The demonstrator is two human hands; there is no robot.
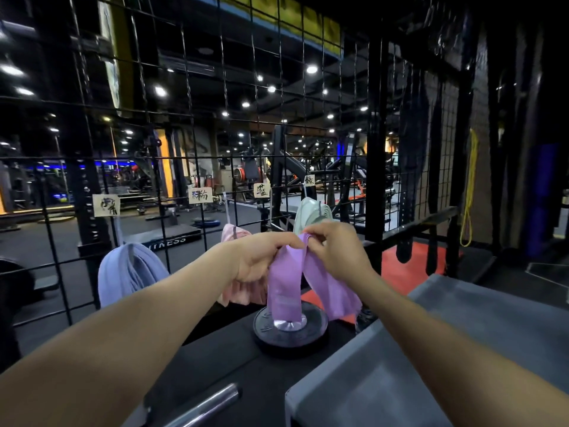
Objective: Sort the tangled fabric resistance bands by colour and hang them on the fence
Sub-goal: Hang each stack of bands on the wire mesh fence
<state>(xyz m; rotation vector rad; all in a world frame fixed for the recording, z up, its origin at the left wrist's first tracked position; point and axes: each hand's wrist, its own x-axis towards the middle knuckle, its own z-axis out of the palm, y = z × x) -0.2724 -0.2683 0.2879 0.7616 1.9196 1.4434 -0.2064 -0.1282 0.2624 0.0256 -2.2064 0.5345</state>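
Far left on the fence (191, 155), lavender bands (129, 272) hang below the first label (106, 205). Your left hand (261, 257) and right hand (335, 251) both pinch the purple band (284, 288) at its top, long axis hanging straight down. Lavender bands lie left, nearer your left hand. Pink bands (237, 235) hang between; open air above them.

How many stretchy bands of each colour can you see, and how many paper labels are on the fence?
Purple band, held by the left hand and right hand: 1
Lavender-blue bunch, number of bands unclear: 1
Pink bunch: 1
Mint-green bunch: 1
Paper labels: 4
Total: 8
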